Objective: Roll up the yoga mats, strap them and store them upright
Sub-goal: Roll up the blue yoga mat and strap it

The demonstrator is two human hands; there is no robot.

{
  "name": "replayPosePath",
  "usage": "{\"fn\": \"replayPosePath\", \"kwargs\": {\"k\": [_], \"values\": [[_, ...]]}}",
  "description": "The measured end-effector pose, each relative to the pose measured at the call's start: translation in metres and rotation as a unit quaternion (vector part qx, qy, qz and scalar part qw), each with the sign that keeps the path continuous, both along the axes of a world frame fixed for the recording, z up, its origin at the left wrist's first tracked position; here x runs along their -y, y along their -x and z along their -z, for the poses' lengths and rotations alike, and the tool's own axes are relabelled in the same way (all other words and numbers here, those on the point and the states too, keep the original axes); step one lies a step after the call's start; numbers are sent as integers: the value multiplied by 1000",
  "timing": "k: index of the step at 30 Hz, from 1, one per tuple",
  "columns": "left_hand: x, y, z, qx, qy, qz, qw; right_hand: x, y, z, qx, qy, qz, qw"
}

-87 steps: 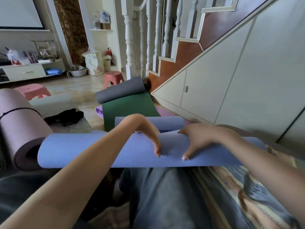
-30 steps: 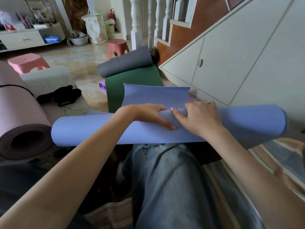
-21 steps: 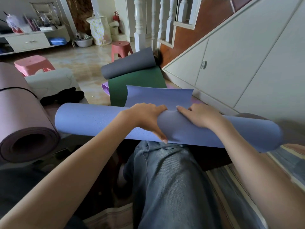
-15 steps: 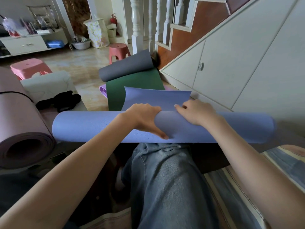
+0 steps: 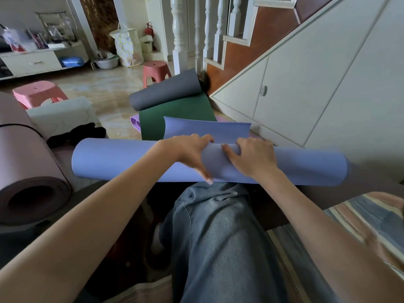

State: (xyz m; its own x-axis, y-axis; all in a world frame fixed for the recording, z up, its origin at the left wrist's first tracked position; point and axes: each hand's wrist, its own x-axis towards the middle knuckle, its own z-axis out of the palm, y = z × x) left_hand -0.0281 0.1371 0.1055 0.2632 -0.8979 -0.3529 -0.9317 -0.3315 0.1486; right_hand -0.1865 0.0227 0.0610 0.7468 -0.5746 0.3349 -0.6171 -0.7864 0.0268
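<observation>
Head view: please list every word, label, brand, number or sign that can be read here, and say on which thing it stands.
No text can be read in this view.
Blue yoga mat under the left hand and right hand: no print visible.
Patterned white bag: pattern only, no letters legible.
Items on the shelf unit: too small and blurred to read.

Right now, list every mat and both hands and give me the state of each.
Blue mat: mostly rolled, lying across the lap, a short flap still loose.
Pink mat: fully rolled, a dark strap around it, lying on its side.
Green mat: partly rolled at the far end, the rest flat on the floor.
Left hand: gripping the blue roll.
Right hand: gripping the blue roll beside the left.
</observation>
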Motion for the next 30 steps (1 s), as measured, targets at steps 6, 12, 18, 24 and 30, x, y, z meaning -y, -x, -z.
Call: {"fn": "replayPosePath", "kwargs": {"k": [6,12,18,24,30], "values": [[-28,-2,13,158,87,35,983,11,-25,-21,-39,-56,-24,997],[-39,14,-17,142,108,27,984,8,-18,-65,-106,-116,-26,987],[-53,28,-40,-125,1,0,992,0,3,-74,-120,-400,2,909],[-60,36,-22,-126,-57,-14,990,-15,22,-60,-195,-430,62,880],[-70,38,-8,-135,1,-12,991,-13,8,-48,-214,-357,46,908]]}}
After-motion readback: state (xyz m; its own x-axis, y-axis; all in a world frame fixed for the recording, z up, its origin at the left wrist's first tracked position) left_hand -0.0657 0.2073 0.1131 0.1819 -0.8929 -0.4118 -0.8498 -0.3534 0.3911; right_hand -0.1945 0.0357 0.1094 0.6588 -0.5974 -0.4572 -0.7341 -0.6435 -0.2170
